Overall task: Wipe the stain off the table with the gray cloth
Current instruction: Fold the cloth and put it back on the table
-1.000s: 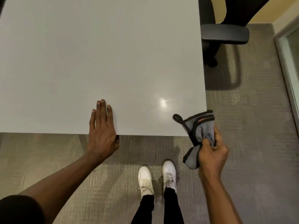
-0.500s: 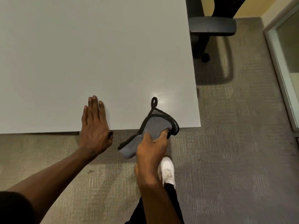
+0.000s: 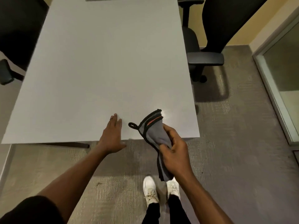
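Gray carpet (image 3: 234,143) is spreading around a pale table (image 3: 105,70), with dark office chairs (image 3: 205,59) sitting at its far sides. Her right hand (image 3: 175,152) is clenching the gray cloth (image 3: 155,133) over the near-right corner; the left hand (image 3: 112,135) is lying flat, fingers released, on the near edge.

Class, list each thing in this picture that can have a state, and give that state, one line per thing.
Gray cloth: bunched, held up, not flat on the table.
Right hand: closed on the cloth.
Left hand: open, flat on the table edge.
Table: bare top, no stain visible.
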